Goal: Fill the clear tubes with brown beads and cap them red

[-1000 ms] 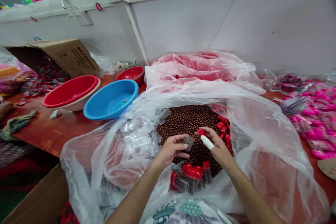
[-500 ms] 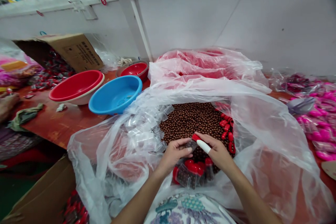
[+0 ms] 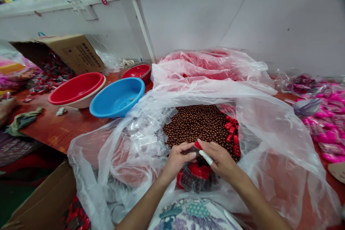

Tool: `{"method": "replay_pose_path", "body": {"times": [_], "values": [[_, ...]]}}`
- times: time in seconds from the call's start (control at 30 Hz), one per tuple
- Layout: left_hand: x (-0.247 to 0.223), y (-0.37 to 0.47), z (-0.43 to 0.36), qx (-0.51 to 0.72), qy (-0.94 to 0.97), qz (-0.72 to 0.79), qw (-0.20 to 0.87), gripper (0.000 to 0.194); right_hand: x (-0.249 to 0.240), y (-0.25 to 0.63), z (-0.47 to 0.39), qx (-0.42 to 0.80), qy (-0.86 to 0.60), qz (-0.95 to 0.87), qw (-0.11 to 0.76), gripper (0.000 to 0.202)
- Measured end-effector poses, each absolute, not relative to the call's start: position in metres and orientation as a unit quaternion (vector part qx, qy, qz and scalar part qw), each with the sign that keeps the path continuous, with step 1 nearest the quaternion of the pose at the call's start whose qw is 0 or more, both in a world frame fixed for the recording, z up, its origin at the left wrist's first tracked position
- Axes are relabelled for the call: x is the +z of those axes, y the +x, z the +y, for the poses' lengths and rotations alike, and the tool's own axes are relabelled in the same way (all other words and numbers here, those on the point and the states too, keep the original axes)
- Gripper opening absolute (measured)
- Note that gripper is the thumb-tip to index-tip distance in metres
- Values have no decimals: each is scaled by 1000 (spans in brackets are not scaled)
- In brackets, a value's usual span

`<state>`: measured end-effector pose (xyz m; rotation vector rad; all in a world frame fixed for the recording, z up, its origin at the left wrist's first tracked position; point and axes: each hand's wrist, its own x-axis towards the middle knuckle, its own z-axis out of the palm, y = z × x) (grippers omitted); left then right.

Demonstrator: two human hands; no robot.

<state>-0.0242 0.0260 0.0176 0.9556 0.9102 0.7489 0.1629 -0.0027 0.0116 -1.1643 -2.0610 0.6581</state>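
My left hand (image 3: 176,160) is closed around a small clear container (image 3: 196,150) with dark contents, pinched between thumb and fingers. On its top sits a red cap (image 3: 198,145), gripped by my right hand (image 3: 223,160), which has a white covering on the thumb. Both hands are over the near edge of a heap of small brown balls (image 3: 196,120). Just below them lie several filled containers with red caps (image 3: 196,179). Clear, colourless containers (image 3: 145,138) are piled left of the balls, and loose red caps (image 3: 231,127) lie along the right.
Translucent plastic sheeting (image 3: 269,122) surrounds the heap. A blue basin (image 3: 118,97) and a red basin (image 3: 77,88) stand at left, near an open carton (image 3: 78,55). Pink packed items (image 3: 331,115) lie at right. Another person's hand (image 3: 7,109) shows at far left.
My right hand has shifted slightly left and its white-covered thumb has turned downward, bringing the red cap a little left and lower. My left hand stays nearly in place.
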Motion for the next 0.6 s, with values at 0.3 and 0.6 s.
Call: {"method": "replay_pose_path", "body": {"times": [0.3, 0.6], "values": [[17, -21, 18, 358, 393, 429, 730, 43, -5, 148, -9, 138, -474, -799, 343, 73], [11, 1, 10, 405, 339, 425, 735, 48, -4, 135, -15, 132, -507, -789, 322, 63]]}}
